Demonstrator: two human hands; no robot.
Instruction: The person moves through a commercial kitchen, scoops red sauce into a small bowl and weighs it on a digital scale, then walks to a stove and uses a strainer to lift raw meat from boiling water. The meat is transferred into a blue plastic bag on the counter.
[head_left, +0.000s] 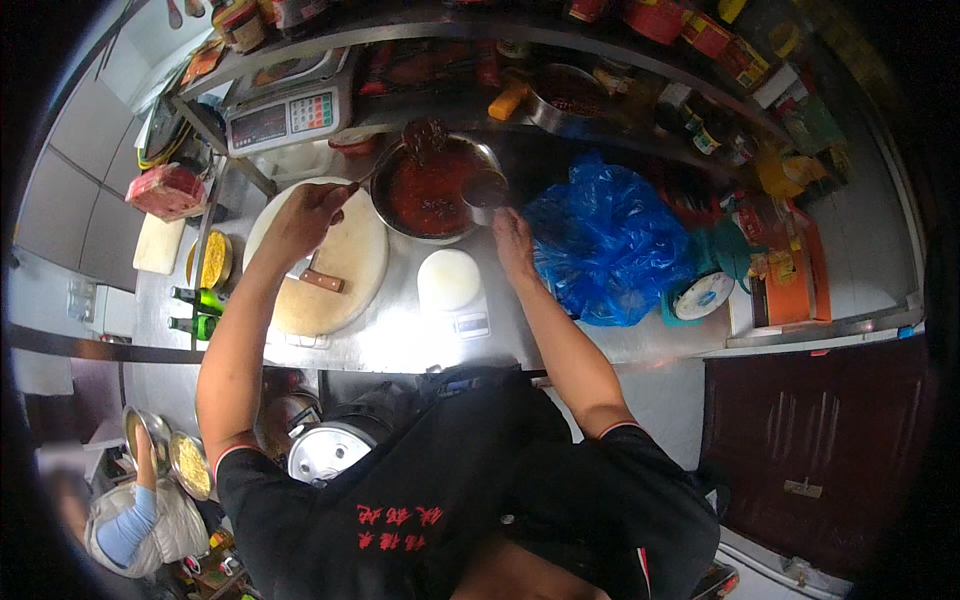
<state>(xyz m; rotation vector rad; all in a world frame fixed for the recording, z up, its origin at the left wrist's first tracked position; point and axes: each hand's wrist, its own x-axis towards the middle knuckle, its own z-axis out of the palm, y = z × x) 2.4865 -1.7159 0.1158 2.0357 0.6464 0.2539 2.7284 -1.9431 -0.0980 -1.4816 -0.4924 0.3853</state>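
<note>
My left hand (316, 219) grips the handle of a ladle or strainer, whose dark head (425, 141) is over the far edge of a metal bowl (380, 212) of red sauce (424, 184). At the bowl's right side, my right hand (513, 238) holds a small metal cup (484, 192) tilted over the sauce. A wooden-handled cleaver (322, 281) lies on a round cutting board (349, 247) below my left hand. Nearer to me a small kitchen scale (471, 324) carries a round white container or lid (449, 279).
Blue plastic bags (615, 240) lie right of the bowl. A digital scale (283, 120) and a metal pan (568, 97) stand on the shelf beyond. Green bottles (196, 313) and a yellow-filled bowl (214, 259) are at left. Another person (139, 517) works at lower left.
</note>
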